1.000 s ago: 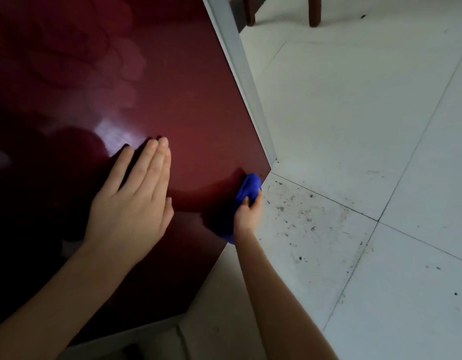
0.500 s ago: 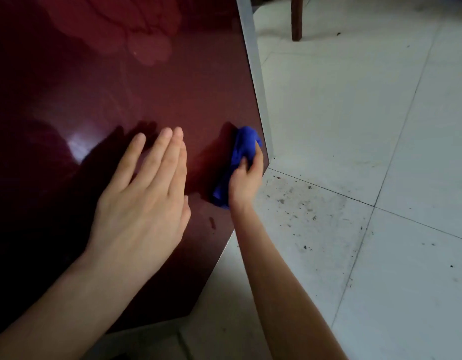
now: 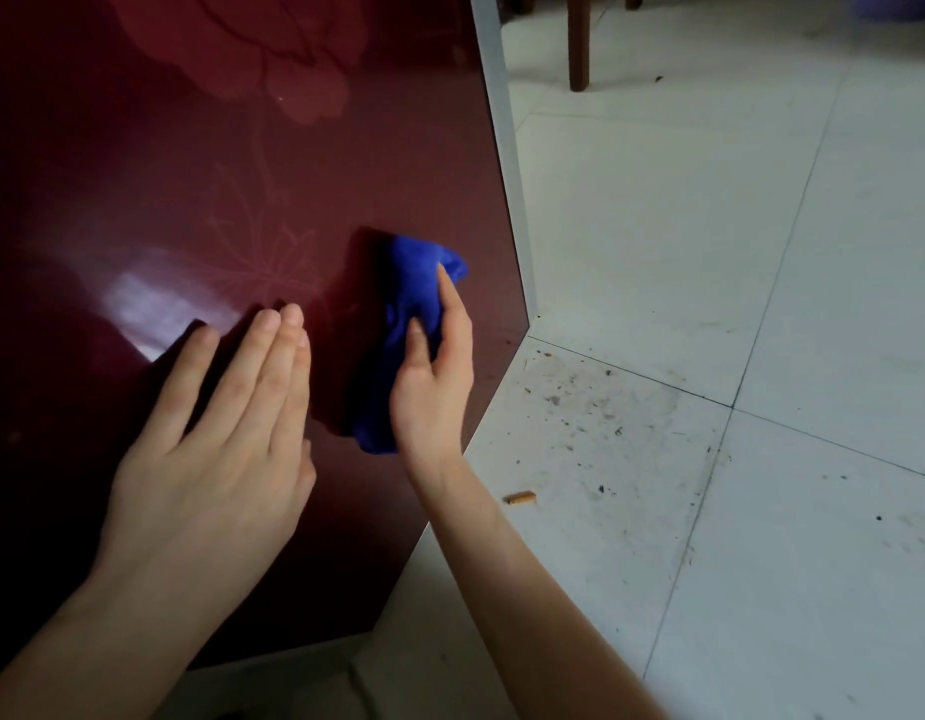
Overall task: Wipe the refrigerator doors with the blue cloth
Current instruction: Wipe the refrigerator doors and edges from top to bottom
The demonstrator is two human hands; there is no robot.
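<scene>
right hand (image 3: pixel 434 376), grip closed on bunched blue cloth (image 3: pixel 406 324), has climbed the glossy maroon refrigerator door (image 3: pixel 242 174) from its lower corner; left hand (image 3: pixel 216 449) stays flat, open beside it; wiping is progressing upward.

No readable text, labels, brands, numbers or signs anywhere. Only a faint flower-and-leaf pattern printed on the dark red refrigerator door (image 3: pixel 232 148), above the blue cloth (image 3: pixel 406 324); no lettering within it.
</scene>
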